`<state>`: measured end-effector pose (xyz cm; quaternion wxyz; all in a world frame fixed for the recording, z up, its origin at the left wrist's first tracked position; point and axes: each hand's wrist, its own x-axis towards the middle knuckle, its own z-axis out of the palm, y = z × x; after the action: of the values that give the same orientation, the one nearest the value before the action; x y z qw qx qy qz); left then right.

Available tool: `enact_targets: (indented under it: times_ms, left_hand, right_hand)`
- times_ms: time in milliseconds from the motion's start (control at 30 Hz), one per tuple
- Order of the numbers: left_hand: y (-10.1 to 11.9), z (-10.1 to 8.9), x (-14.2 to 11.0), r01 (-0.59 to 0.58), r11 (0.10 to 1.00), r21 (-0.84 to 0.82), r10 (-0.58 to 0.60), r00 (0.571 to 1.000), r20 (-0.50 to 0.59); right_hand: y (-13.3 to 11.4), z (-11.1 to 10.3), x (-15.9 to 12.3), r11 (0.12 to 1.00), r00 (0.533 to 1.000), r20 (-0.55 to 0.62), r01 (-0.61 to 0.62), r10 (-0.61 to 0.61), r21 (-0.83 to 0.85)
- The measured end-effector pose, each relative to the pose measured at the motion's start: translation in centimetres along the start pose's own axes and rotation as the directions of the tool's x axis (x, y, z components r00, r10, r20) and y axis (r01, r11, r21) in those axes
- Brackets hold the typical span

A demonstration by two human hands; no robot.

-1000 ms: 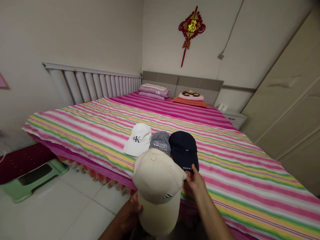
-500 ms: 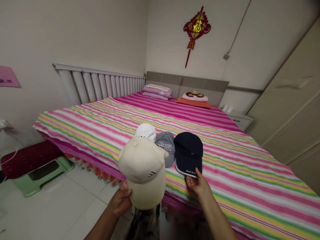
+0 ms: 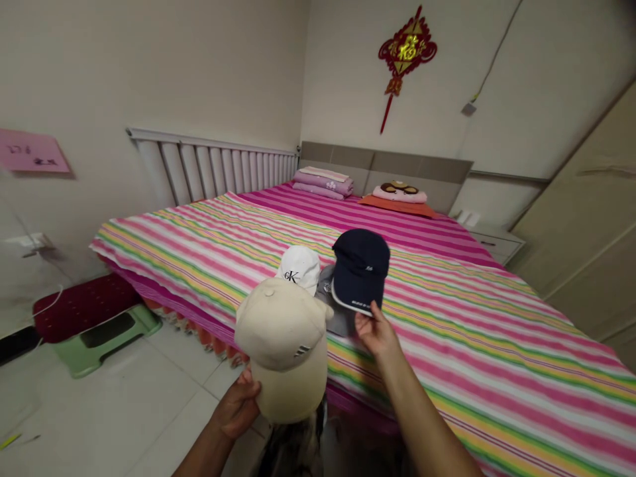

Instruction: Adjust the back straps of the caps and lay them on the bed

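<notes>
A cream baseball cap (image 3: 283, 331) with a small dark striped logo is gripped at the left side of its brim by my left hand (image 3: 239, 403). My right hand (image 3: 376, 329) pinches the brim of a navy baseball cap (image 3: 362, 265), thumb on top. That navy cap is raised and partly covers a grey cap (image 3: 338, 322) lying on the bed. Just behind the cream cap sits a white cap (image 3: 301, 265) with dark lettering, its lower part hidden.
The striped bed (image 3: 447, 318) fills the middle. Folded purple bedding (image 3: 322, 183) and a pink folded item (image 3: 400, 193) lie by the headboard (image 3: 338, 156). A green stool (image 3: 106, 344) stands on the floor at left, near a white radiator (image 3: 218, 169).
My right hand has lifted the navy cap up and to the left, over the grey cap. The cream cap stays in my left hand. The view has shifted slightly left.
</notes>
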<state>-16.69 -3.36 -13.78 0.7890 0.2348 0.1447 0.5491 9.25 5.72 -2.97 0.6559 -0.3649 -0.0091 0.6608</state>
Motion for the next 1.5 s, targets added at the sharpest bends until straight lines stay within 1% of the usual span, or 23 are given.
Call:
enact_targets:
  times_ms: [100, 167, 233, 300, 400, 533, 633, 733, 800, 867, 933, 1000, 1033, 1133, 1233, 1300, 1367, 1500]
  left_hand:
    - [0.4, -0.5, -0.1, -0.020, 1.000, -0.001, 0.020, 1.000, 0.001]
    - [0.7, -1.0, -0.2, -0.034, 0.999, -0.006, 0.034, 0.999, -0.007]
    - [1.0, -1.4, -0.2, -0.050, 0.999, -0.015, 0.049, 0.999, -0.016]
    - [1.7, -1.7, 0.2, -0.059, 0.998, -0.018, 0.058, 0.998, -0.021]
    - [4.1, -1.8, 1.7, -0.091, 0.996, 0.005, 0.091, 0.995, -0.030]
    - [9.0, -1.7, 4.9, -0.184, 0.982, 0.034, 0.186, 0.980, -0.073]
    - [12.4, -2.0, 6.7, -0.254, 0.967, 0.008, 0.253, 0.961, -0.113]
    - [14.3, -3.1, 7.7, -0.323, 0.946, -0.008, 0.317, 0.935, -0.161]
    - [14.8, -4.2, 7.9, -0.358, 0.933, -0.024, 0.347, 0.918, -0.192]
    - [14.8, -5.3, 7.9, -0.371, 0.928, -0.043, 0.355, 0.911, -0.210]
    - [14.5, -6.4, 7.8, -0.360, 0.931, -0.062, 0.341, 0.917, -0.206]
    - [14.2, -7.2, 7.5, -0.343, 0.936, -0.078, 0.324, 0.926, -0.193]
    - [14.0, -7.6, 7.3, -0.337, 0.938, -0.081, 0.318, 0.929, -0.189]
    - [13.7, -8.3, 6.8, -0.327, 0.942, -0.072, 0.308, 0.930, -0.201]
    - [13.8, -8.9, 6.3, -0.323, 0.944, -0.062, 0.302, 0.926, -0.226]
    - [14.0, -9.2, 6.1, -0.320, 0.945, -0.066, 0.297, 0.926, -0.233]
    - [14.1, -9.4, 6.1, -0.312, 0.947, -0.073, 0.289, 0.931, -0.225]
    - [13.8, -9.5, 6.5, -0.287, 0.955, -0.077, 0.267, 0.943, -0.198]
  right_hand:
    - [3.4, -1.7, 0.7, 0.980, 0.983, -0.094, -0.169, 0.159, -0.107]
    - [4.9, -2.9, 0.7, 0.961, 0.968, -0.140, -0.227, 0.206, -0.156]
    - [5.6, -3.7, 0.6, 0.957, 0.965, -0.160, -0.232, 0.205, -0.175]
    - [5.7, -3.7, 0.9, 0.967, 0.972, -0.161, -0.197, 0.171, -0.161]
    - [5.2, -2.6, 2.0, 0.988, 0.983, -0.148, -0.126, 0.112, -0.090]
    - [4.0, -0.6, 3.1, 0.998, 0.995, -0.081, -0.059, 0.059, 0.000]
    - [2.5, 0.7, 2.7, 0.999, 1.000, -0.001, -0.024, 0.024, 0.029]
    - [1.0, 2.4, 1.8, 0.999, 0.996, 0.088, -0.001, -0.003, 0.036]
    - [0.5, 3.9, 1.3, 0.999, 0.989, 0.151, -0.005, 0.001, 0.031]
    - [0.9, 5.5, 1.3, 1.000, 0.978, 0.207, -0.023, 0.019, 0.019]
    - [2.3, 7.0, 1.8, 0.999, 0.969, 0.242, -0.044, 0.042, 0.002]
    - [4.6, 7.8, 2.7, 0.997, 0.967, 0.241, -0.074, 0.080, -0.030]
    - [6.0, 7.9, 3.2, 0.993, 0.968, 0.224, -0.100, 0.111, -0.058]
    - [10.0, 6.9, 4.5, 0.957, 0.963, 0.111, -0.224, 0.247, -0.184]
    - [12.4, 4.9, 5.0, 0.896, 0.942, -0.026, -0.327, 0.335, -0.300]
    - [12.9, 3.8, 4.9, 0.865, 0.932, -0.083, -0.359, 0.353, -0.350]
    - [13.0, 3.5, 4.9, 0.863, 0.935, -0.104, -0.353, 0.339, -0.362]
    - [13.4, 4.5, 5.7, 0.908, 0.953, -0.094, -0.303, 0.287, -0.289]
